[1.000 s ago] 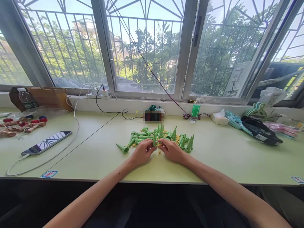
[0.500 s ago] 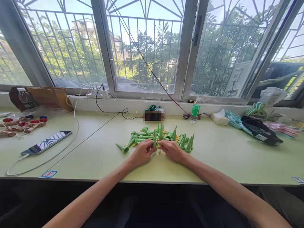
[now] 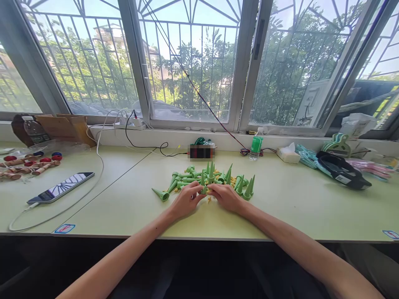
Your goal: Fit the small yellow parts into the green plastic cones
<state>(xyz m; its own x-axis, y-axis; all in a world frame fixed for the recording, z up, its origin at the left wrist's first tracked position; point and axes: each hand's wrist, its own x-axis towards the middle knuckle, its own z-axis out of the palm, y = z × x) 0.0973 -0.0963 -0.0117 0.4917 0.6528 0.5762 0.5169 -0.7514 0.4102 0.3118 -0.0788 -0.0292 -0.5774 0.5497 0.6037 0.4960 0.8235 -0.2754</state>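
Note:
My left hand (image 3: 187,198) is closed on a green plastic spike (image 3: 203,182), a narrow cone with a wider collar, held point up. Close beside it, my right hand (image 3: 228,197) pinches a small yellow plastic piece (image 3: 209,190) against or right next to the spike's collar; fingers partly hide the contact. A loose yellow piece (image 3: 209,200) lies on the table below my fingertips. Behind both hands spreads a pile of green spikes (image 3: 187,180) mixed with yellow pieces. Several spikes stand upright, among them a tall one (image 3: 211,172) just beyond my fingers and one (image 3: 248,190) at the right.
On the pale table (image 3: 124,207), a phone (image 3: 61,187) with a white cable lies left, near wooden toys (image 3: 31,165). A pixelated device (image 3: 201,153), a water bottle (image 3: 256,144), a tissue box (image 3: 288,154) and a black strap-like item (image 3: 343,172) line the back and right.
My left fingers have shifted slightly on the green spike, and more of its collar shows. My right hand stays almost in place with the yellow piece.

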